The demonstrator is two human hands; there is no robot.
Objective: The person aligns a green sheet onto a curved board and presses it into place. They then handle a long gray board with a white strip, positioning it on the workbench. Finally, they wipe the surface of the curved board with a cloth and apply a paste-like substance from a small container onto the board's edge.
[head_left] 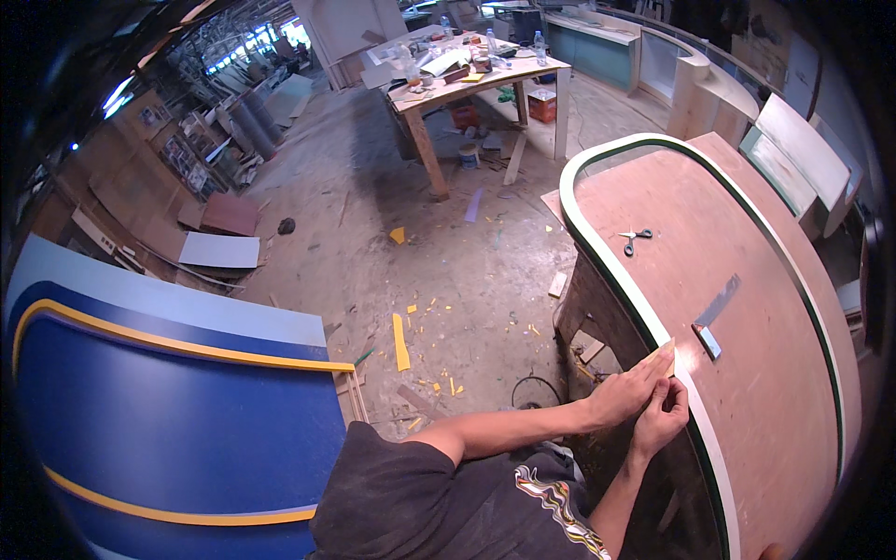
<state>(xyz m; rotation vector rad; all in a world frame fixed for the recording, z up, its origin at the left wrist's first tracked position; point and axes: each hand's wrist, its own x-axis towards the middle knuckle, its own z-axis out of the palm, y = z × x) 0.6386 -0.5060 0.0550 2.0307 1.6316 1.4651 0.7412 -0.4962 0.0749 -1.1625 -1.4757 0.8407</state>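
Both of my hands meet at the white rim (619, 287) of a curved wooden panel on my right. A small thin yellow piece (671, 366) shows between them, its pointed end past the left fingertips. My left hand (627, 393) reaches across my body, fingers close together and pressed along this piece. Just below it my right hand (661, 426) is closed in a pinch at the piece's lower edge; its fingertips are partly hidden. On the panel's brown face (747, 411) lie dark-handled scissors (637, 242) and a metal blade-like tool (717, 306) beside a small pale block (709, 343).
A blue curved panel (177, 420) with yellow trim stands at left. Yellow scraps (400, 342) litter the concrete floor. A wooden table (415, 105) crowded with bottles and papers stands ahead. Boards lean along the left wall. A skin-toned shape (773, 553) shows at the lower right edge.
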